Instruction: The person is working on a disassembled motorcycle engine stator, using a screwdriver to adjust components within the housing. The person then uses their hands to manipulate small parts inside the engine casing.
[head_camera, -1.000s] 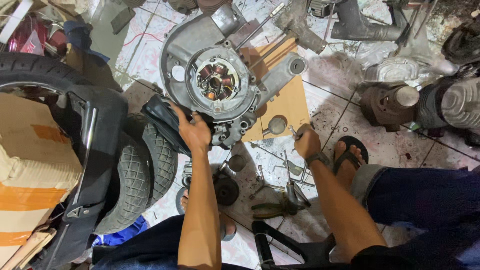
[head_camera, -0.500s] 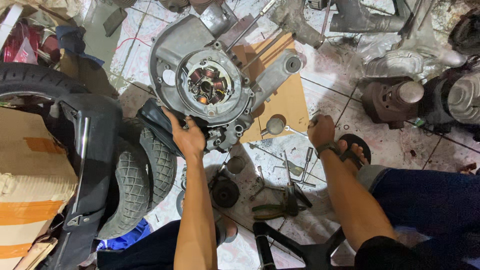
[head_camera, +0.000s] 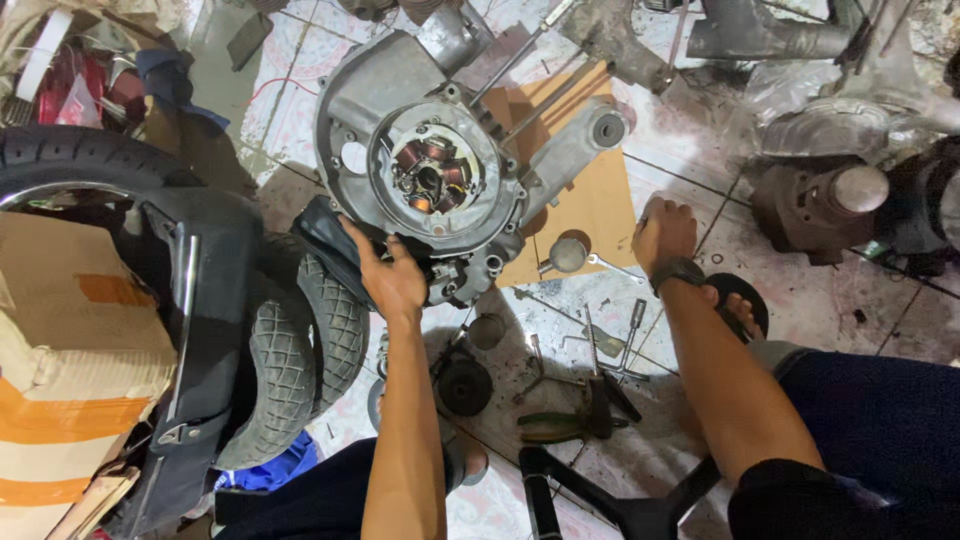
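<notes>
A grey metal engine casing (head_camera: 440, 170) lies on the tiled floor (head_camera: 800, 300) in the upper middle of the frame, its round opening showing a ring of copper coils (head_camera: 428, 178). The left hand (head_camera: 390, 275) sits at the casing's lower left edge, fingers spread and curled over a black rubber piece (head_camera: 325, 235) pressed against the casing. The right hand (head_camera: 662, 232), wearing a dark wristband, is at centre right, closed into a loose fist with knuckles toward the floor; whether it grips anything cannot be told. It rests at the right edge of a brown cardboard sheet (head_camera: 590, 200) under the casing. Just left of it lies a round-headed metal tool (head_camera: 570, 255). Below, loose tools (head_camera: 590, 400) are scattered. A scooter tyre (head_camera: 310, 340) crowds the lower left, beside a cardboard box (head_camera: 70, 370).
</notes>
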